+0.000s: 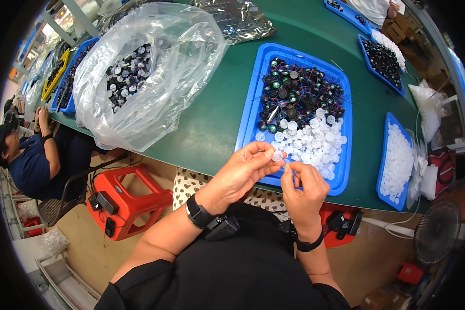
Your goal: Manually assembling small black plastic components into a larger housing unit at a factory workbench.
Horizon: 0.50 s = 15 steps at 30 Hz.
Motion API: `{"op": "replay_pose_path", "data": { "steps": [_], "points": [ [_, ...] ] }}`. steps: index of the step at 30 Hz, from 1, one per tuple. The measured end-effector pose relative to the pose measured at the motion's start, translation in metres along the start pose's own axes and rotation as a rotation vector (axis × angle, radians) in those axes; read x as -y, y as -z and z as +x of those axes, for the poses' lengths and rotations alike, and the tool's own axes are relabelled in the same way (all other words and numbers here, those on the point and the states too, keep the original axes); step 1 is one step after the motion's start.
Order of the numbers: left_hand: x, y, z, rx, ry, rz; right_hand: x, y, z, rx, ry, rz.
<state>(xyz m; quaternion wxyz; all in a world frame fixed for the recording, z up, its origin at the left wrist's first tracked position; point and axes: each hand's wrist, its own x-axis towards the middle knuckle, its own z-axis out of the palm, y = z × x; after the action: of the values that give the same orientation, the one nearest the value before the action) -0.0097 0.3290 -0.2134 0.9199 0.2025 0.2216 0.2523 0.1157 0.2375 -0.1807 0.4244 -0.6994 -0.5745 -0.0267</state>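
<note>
My left hand (245, 170) pinches a small round translucent plastic cap (278, 155) between thumb and fingertips. Close beside it, my right hand (305, 190) is closed in a pinch; what its fingers hold, if anything, is too small to make out. Both hands are over the near edge of a blue tray (254, 82). In the tray's near half lies a pile of similar white translucent caps (315, 142). Its far half is heaped with round black parts (299, 90) with thin red and blue wires, some showing green faces.
On the green table (206, 124), a large clear plastic bag (191, 57) of black and clear parts stands left. Another blue tray (382, 175) of white pieces sits right, with a tray of black parts (382, 62) beyond. A seated person (41, 160) works left, near a red stool (134, 201).
</note>
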Motion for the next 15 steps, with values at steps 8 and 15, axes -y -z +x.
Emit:
{"op": "replay_pose_path", "data": {
  "steps": [8,15],
  "points": [
    [0.0010,-0.0006,-0.0024,0.002,-0.004,0.021,0.0003,-0.0015,0.0001,0.013,0.018,0.010],
    [0.0004,-0.0012,-0.0032,0.008,-0.008,0.036,0.0002,-0.0018,0.0007,0.028,0.013,0.014]
  ]
}}
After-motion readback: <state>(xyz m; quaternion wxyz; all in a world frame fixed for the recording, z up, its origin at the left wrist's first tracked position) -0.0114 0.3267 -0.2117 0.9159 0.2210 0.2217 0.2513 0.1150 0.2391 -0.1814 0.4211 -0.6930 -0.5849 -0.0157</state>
